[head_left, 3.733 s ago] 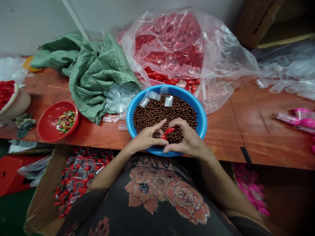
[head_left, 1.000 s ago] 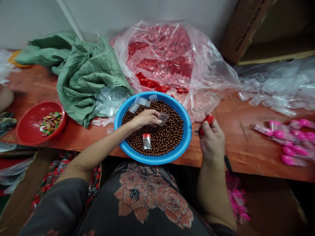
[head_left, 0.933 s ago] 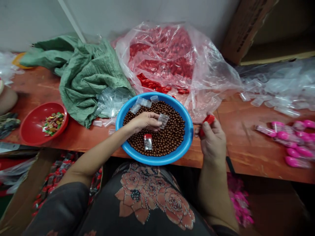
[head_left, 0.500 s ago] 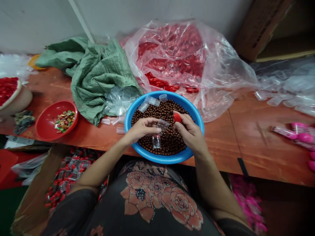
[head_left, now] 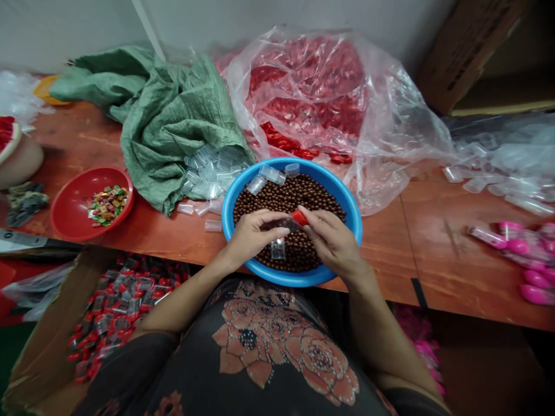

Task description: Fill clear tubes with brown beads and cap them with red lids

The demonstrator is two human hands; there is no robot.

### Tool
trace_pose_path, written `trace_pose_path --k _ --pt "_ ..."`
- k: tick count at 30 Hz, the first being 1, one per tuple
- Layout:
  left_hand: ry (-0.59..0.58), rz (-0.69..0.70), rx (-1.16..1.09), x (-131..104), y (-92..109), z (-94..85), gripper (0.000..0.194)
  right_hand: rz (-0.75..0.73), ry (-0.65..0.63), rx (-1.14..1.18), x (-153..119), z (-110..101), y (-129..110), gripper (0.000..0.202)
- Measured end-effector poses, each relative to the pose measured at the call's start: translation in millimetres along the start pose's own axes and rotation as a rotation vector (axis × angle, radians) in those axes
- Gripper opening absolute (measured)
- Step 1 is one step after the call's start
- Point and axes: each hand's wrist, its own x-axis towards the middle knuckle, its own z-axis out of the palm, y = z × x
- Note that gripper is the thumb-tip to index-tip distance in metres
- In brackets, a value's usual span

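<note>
Both hands meet over a blue basin (head_left: 356, 231) filled with brown chocolate balls (head_left: 303, 190). In my left hand (head_left: 255, 234) a small clear plastic container (head_left: 284, 222) is pinched between thumb and fingers, mostly hidden by them. My right hand (head_left: 332, 240) grips a red cap (head_left: 299, 217), which touches or nearly touches the container's end. Whether the cap is seated I cannot tell. Below the hands another clear container (head_left: 278, 249) lies on the balls. Several more clear containers (head_left: 272, 174) rest at the basin's far side.
Behind the basin lies a clear bag of red caps (head_left: 303, 98). Left are a green sack (head_left: 173, 127) with clear containers (head_left: 212, 173) and a red bowl (head_left: 65, 202) of wrapped candies. A box of filled containers (head_left: 117, 306) stands below. Pink-capped tubes (head_left: 520, 245) lie right.
My right hand has brought the red cap left to the clear container in my left hand. The hands are now close together. The view has shifted slightly.
</note>
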Motion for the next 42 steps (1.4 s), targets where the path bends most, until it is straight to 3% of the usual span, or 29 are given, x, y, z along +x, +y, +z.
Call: trace_pose_path --k 10,18,21,26,30,35,38,40,42 --pt "0.075 0.098 0.135 -12 3 4.1 0.026 -0.145 -0.024 -0.327 -3 -7 -7 0.074" --pt "0.092 0.074 0.158 -18 3 7.8 0.026 -0.133 -0.025 -0.266 -10 -4 -8 0.072" --pt "0.085 0.008 0.023 -17 3 11.7 0.029 -0.052 0.037 -0.24 -11 9 -11 0.077" --pt "-0.032 -0.266 -0.454 -7 1 23.8 0.049 0.007 0.039 -0.134 -9 23 -22 0.072" --pt "-0.063 -0.394 -0.552 -1 3 31.3 0.06 -0.011 0.037 -0.153 -6 24 -26 0.068" --pt "-0.009 -0.385 -0.547 0 5 40.4 0.05 -0.119 0.077 -0.3 -5 22 -20 0.052" --pt "-0.035 -0.381 -0.614 -2 3 43.2 0.049 -0.18 0.069 -0.325 -4 20 -17 0.049" --pt "-0.057 -0.342 -0.716 -2 2 42.1 0.048 -0.125 0.03 -0.228 -5 19 -15 0.055" --pt "-0.07 -0.274 -0.819 -2 4 38.9 0.048 0.058 -0.008 -0.04 -8 17 -13 0.07"
